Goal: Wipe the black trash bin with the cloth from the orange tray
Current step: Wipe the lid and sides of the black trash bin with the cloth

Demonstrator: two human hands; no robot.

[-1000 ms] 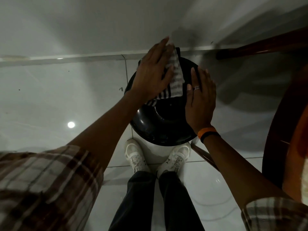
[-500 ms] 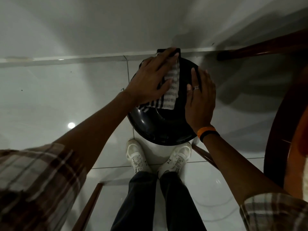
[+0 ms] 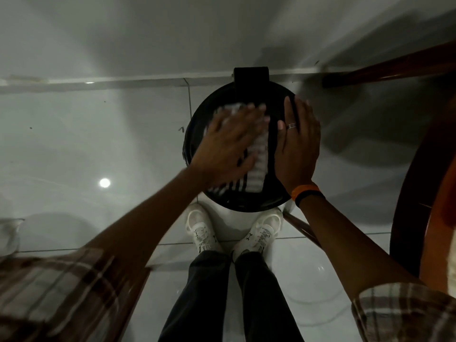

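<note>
The black trash bin point(image 3: 276, 102) stands on the floor against the white wall, seen from above, its round lid facing me. A black-and-white striped cloth point(image 3: 259, 164) lies flat on the lid. My left hand point(image 3: 227, 149) presses down on the cloth with fingers spread; the hand is blurred with motion. Flat on the right side of the lid rests my right hand point(image 3: 298, 146), a ring on one finger and an orange and black band at the wrist. The orange tray is not in view.
My white shoes point(image 3: 202, 230) stand just in front of the bin on glossy white tiles. A brown wooden table point(image 3: 414, 193) curves along the right edge, with a wooden leg point(image 3: 303, 225) near my right shoe. A clear container point(image 3: 9, 233) sits at far left.
My left hand has slid the cloth from the far edge of the lid back toward me and to the left. My right hand has stayed on the lid's right side.
</note>
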